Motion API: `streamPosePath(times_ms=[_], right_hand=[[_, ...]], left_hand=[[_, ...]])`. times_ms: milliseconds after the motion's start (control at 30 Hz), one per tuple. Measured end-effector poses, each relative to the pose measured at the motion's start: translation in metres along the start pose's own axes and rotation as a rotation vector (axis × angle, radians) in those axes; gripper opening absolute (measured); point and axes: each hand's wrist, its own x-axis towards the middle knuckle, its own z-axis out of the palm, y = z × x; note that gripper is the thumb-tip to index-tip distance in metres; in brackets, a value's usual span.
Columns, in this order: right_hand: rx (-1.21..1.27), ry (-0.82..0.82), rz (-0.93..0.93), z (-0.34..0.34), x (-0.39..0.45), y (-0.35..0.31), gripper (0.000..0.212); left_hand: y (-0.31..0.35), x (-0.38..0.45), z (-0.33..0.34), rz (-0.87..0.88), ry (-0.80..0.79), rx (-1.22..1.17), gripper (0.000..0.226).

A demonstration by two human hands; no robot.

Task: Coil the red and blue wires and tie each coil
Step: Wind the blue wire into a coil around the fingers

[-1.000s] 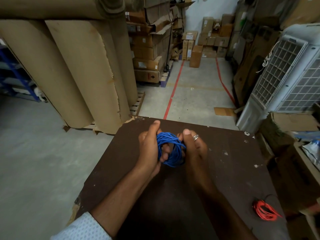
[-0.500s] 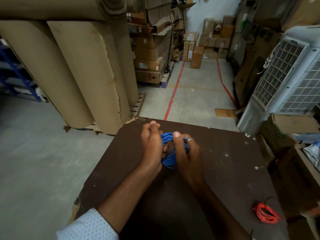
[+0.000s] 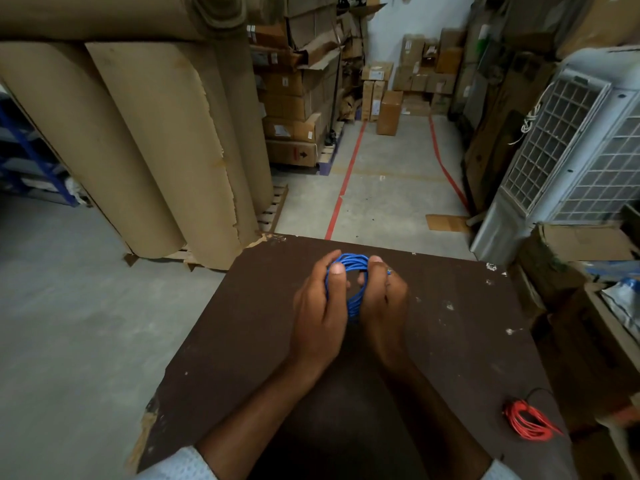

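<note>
A blue wire coil (image 3: 354,268) is pressed between both my hands above the far half of the dark brown table (image 3: 263,341). My left hand (image 3: 320,310) wraps the coil's left side, thumb on top. My right hand (image 3: 384,306) closes on its right side. Most of the coil is hidden by my fingers. A red wire coil (image 3: 528,419) lies loose on the table near its right edge, with a dark wire end curling above it.
Big brown paper rolls (image 3: 145,143) stand on a pallet at the left. Stacked cartons (image 3: 294,98) line the back. A white air cooler (image 3: 568,161) and cardboard boxes (image 3: 581,271) crowd the table's right side. The grey floor has red tape lines (image 3: 346,178).
Both hands have closed in tighter around the blue coil, squeezing it narrower, and shifted slightly toward the table's far edge. The red coil has not moved.
</note>
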Motion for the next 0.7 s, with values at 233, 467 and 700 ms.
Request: streamPosePath(times_ms=[233, 467, 700], right_hand=[[0.015, -0.020, -0.078, 0.007, -0.019, 0.020, 0.058], [0.008, 0.006, -0.077, -0.008, -0.010, 0.002, 0.027], [-0.112, -0.013, -0.191, -0.019, -0.003, 0.006, 0.018]], left_hand=[[-0.005, 0.007, 0.007, 0.177, 0.165, 0.109, 0.031], [-0.010, 0.025, 0.005, 0.201, 0.179, 0.151, 0.047], [-0.015, 0.020, 0.015, -0.033, 0.085, -0.114, 0.053]])
